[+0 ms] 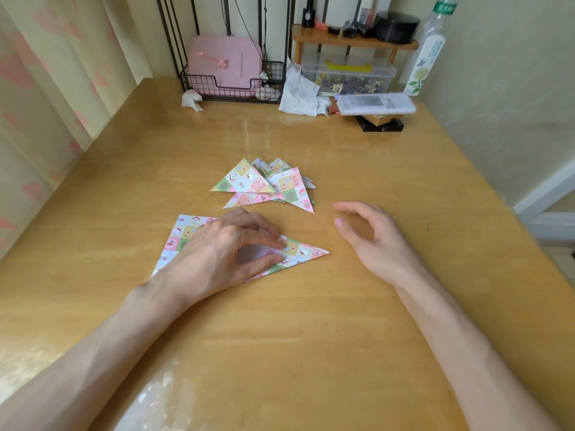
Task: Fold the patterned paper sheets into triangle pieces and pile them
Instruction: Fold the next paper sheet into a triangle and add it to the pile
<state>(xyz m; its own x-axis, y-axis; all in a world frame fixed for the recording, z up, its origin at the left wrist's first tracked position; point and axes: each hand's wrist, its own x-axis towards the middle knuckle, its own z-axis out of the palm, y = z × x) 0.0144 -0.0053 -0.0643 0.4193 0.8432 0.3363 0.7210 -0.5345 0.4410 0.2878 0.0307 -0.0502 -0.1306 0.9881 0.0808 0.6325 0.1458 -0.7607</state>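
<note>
A wooden bench fills a corner of the room, with a pale curtain on the left and a plain wall on the right. The left hand is on a folded sheet at the near left, its fingers and thumb curled onto the paper and holding it against the wood. This sheet already shows a triangle's point toward the right, though the part under the hand is hidden. The right hand hangs just right of it, fingers loose and spread, holding nothing.

A little farther off, mid-bench, sits the pile of finished triangles, several of them overlapping loosely. I'd say the job is well along: this piece looks nearly creased and has yet to join the pile. I see no unfolded sheets waiting.

Along the far edge are a wire basket, a crumpled tissue, a clear box and a tall bottle.
</note>
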